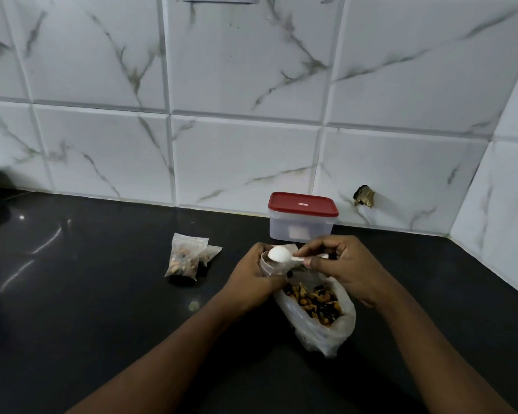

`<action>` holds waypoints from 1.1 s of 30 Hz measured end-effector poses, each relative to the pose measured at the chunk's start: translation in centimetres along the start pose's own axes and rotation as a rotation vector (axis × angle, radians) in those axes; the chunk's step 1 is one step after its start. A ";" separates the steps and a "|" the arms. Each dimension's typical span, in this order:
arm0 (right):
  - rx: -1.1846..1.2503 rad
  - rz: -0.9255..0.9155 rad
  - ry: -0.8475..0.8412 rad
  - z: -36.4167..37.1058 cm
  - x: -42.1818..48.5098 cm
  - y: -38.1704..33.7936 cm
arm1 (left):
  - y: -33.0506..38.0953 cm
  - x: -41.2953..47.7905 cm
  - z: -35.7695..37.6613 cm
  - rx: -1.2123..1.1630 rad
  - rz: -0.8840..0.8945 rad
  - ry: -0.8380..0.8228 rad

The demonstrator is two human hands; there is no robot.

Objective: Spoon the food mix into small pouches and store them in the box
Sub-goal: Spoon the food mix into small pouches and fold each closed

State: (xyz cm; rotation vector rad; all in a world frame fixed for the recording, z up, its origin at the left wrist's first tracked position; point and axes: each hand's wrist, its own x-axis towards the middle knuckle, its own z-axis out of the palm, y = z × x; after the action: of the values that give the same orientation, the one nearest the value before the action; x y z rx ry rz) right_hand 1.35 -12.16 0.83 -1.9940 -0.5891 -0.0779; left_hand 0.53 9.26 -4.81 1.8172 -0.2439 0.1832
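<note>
Black countertop (102, 294) against marble-patterned wall tiles (237, 70). Left hand (256, 277) closed around small clear pouch (266, 265), mouth held upward. Right hand (341, 267) pinching handle of white spoon (278, 254), bowl turned over at pouch mouth. Open plastic bag (320, 324) of food mix (314, 301) just below both hands. Two filled pouches (187, 258) lying to the left. Red-lidded box (301, 218) behind, lid on, near wall.
</note>
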 end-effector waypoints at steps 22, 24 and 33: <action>-0.267 0.227 -0.074 -2.1 0.6 2.8 | 0.6 -0.3 0.0 -0.002 -0.039 -0.009; -0.104 0.311 -0.037 -1.8 0.7 3.1 | 0.7 -0.3 0.0 0.001 -0.040 -0.011; 0.486 0.555 0.031 -2.4 1.2 4.3 | 0.7 -0.4 0.0 0.008 -0.043 -0.022</action>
State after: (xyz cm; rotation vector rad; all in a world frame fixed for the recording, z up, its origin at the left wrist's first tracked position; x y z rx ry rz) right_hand 4.71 -15.30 -1.18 -1.6081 -0.0078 0.3424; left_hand -0.08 9.17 -4.25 1.8316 -0.2202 0.1339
